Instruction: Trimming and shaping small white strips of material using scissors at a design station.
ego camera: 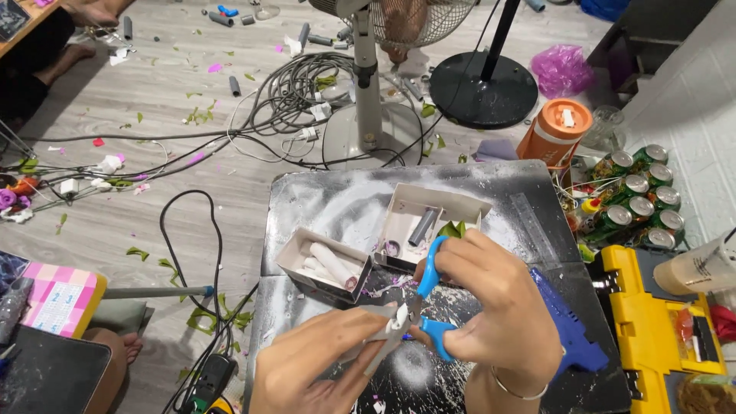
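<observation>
Hands (491,307) snip grey tube (379,341) with blue-handled scissors (429,295).

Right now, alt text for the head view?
Right hand works blue-handled scissors on a small grey piece held by the left hand, over a dusty black board with two open cardboard boxes.

Two boxes (326,264) (429,222) lie on the board (506,192) just beyond the hands; a glue gun (567,337) lies beside the right hand (498,307), cans (640,203) farther right, fan (372,134) behind.
</observation>
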